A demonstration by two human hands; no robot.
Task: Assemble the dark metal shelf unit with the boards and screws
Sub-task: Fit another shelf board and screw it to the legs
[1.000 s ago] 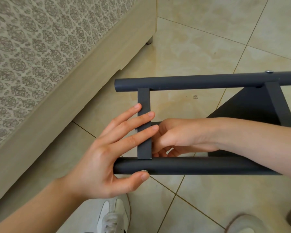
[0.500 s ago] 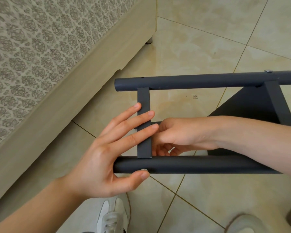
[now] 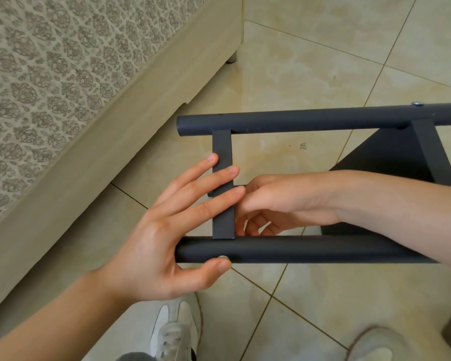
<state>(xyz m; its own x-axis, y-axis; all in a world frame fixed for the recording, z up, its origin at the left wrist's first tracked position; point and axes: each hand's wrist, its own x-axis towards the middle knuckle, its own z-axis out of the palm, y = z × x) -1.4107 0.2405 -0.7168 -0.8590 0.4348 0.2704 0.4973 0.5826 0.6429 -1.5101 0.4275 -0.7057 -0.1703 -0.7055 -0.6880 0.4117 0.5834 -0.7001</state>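
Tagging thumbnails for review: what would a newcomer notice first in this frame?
Two bare hands meet at centre on a dark metal frame: the left hand lies flat-fingered across the flat crossbar, thumb by a silver screw on the near tube, while the right hand curls in behind the crossbar, its grip hidden. A patterned bed fills the left side.
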